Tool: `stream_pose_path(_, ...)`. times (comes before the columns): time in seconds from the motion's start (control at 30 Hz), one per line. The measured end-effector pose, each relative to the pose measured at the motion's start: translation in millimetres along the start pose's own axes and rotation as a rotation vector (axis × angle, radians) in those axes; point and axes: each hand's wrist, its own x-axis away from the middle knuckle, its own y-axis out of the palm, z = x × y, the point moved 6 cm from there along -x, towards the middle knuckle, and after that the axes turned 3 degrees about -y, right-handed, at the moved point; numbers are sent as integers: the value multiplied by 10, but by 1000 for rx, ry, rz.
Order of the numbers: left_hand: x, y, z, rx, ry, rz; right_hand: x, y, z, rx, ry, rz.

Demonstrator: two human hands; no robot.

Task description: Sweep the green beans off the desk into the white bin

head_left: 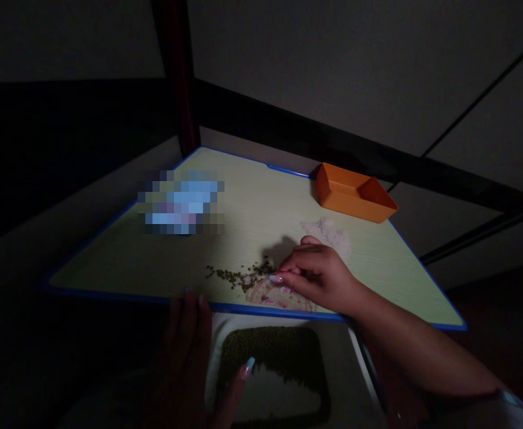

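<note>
My right hand [321,274] is over the front part of the table, thumb and fingertips pinched together at the edge of a loose scatter of small green beans, which look like mung beans [237,279]. Anything between those fingertips is too small to make out. Under this hand the tabletop has a round pinkish printed pattern. Behind it lies a heap of pale fine grains [330,232]. My left hand [187,351] is in shadow at the front edge, fingers stretched up and thumb apart, holding nothing visible. The thumb reaches over a white tray [228,322] with a mass of similar green beans [274,342].
The pale green folding table [252,208] has a blue rim. An orange open box [355,193] stands at its back right corner. A blurred-out bluish object [181,202] lies at the left. Walls and a dark red post [176,71] rise behind.
</note>
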Motion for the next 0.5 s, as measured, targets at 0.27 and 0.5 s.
stream_pose_path(0.27, -26, -12, -37, 21, 32, 30, 185, -393, 117, 45, 316, 122)
stream_pose_path(0.5, -31, -14, -45, 68, 48, 81, 437, -413, -382, 536, 27, 182)
